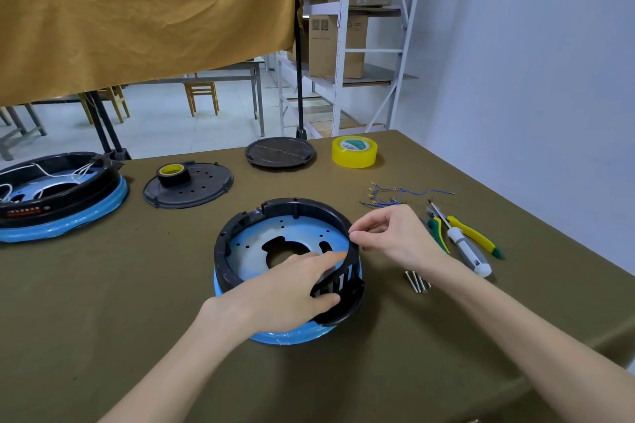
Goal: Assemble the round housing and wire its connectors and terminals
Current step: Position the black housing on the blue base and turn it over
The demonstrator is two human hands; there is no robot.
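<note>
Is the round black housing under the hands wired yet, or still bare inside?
Bare inside: the round black housing shows only its blue base plate; the blue terminal wires lie loose on the olive table.

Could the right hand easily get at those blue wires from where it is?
Probably yes: the blue wires lie loose on the table just beyond the right hand, with nothing between them.
</note>
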